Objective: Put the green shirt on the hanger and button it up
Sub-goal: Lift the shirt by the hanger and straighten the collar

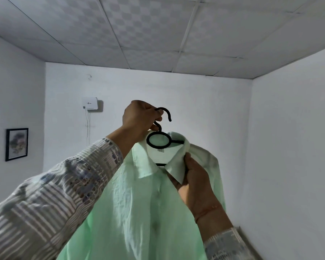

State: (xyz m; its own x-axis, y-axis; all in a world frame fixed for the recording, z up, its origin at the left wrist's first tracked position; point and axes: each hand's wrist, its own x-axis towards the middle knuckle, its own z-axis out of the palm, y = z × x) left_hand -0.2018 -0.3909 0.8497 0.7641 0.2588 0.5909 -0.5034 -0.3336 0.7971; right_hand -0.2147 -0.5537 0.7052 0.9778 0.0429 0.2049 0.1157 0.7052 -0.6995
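Head camera looks up toward the ceiling, and at far left we see a framed picture (17, 144) on the side wall. Further along, a white wall box (90, 103) carries a small logo, too small for us to read, with thin cables hanging below it.

Our left arm, in a striped patterned sleeve (54, 194), reaches up and forward. Our left hand (139, 121) is raised highest, its fingers curled tightly round the base of the black hanger's hook. The black hanger (159, 140) hangs from that grip, its ring sitting in the neck opening.

The green shirt (139, 203) is draped on the hanger and held in the air before us, front facing us. A small tag shows inside the collar (174, 164), but we cannot read it.

Our right hand (193, 186) is lower, palm turned away from us. Its thumb lies up along the right collar flap and the fingers sit under the collar point, pinching it between them. A reddish thread (207, 211) circles that wrist.
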